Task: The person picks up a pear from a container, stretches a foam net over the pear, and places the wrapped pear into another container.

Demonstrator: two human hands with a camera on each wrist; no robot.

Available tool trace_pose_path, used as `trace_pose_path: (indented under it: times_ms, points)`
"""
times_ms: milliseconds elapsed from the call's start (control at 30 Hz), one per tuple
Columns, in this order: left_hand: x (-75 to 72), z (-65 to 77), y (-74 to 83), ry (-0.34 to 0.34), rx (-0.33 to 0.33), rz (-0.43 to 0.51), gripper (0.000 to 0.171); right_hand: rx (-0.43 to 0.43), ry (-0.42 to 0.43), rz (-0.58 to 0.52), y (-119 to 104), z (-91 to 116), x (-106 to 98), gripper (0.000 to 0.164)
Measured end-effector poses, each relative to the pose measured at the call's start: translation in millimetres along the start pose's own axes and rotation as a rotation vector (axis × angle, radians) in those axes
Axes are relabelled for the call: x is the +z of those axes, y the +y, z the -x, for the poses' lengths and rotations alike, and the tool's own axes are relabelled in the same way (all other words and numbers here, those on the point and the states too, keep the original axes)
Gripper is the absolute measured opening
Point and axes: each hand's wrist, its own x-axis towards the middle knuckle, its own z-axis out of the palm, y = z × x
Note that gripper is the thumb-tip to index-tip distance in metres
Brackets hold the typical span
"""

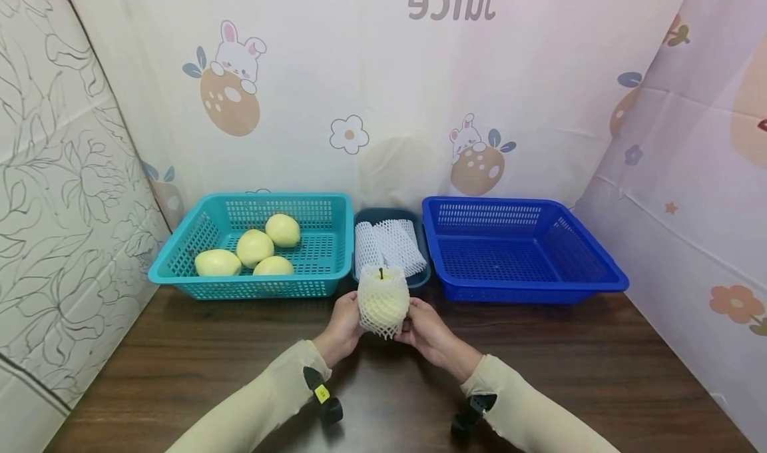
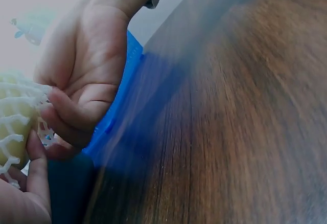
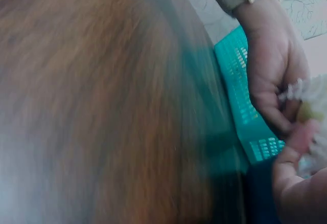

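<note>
Pear (image 1: pixel 384 301): stem up, sleeved in white foam net (image 1: pixel 376 325), held before the dark tray (image 1: pixel 386 213).
Left hand (image 1: pixel 343 326): grips its netted left side.
Right hand (image 1: pixel 428 332): holds its lower right, perhaps chiefly by net.
Teal basket (image 1: pixel 252 286): four bare pears (image 1: pixel 254 248).

Head view facing forward and down, closer wrist views, fruit (image 1: pixel 383 306) shared

Rabbit-print backdrop (image 1: pixel 395 80) | mirrored "Juice" lettering (image 1: pixel 452 4) | floral panel (image 1: pixel 60 173), left | brown wooden table (image 1: pixel 389 396)
</note>
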Motion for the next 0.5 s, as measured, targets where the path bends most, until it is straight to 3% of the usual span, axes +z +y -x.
trace_pose_path:
  times_ms: [133, 233, 367, 500]
  points:
    - [-0.4, 3.2, 0.7, -0.042, -0.015, 0.035, 0.033, -0.011, 0.003, 0.161, -9, 5, -9, 0.029]
    - [-0.5, 6.1, 2.0, -0.058, -0.023, 0.034, 0.035, -0.079, 0.050, 0.203, -15, 10, -14, 0.029]
    - [-0.6, 9.0, 4.3, -0.062, -0.027, 0.017, 0.038, -0.307, 0.033, 0.234, -22, 15, -17, 0.034]
    - [0.7, 9.8, 4.4, -0.072, -0.027, 0.005, 0.039, -0.522, -0.113, 0.360, -26, 18, -19, 0.050]
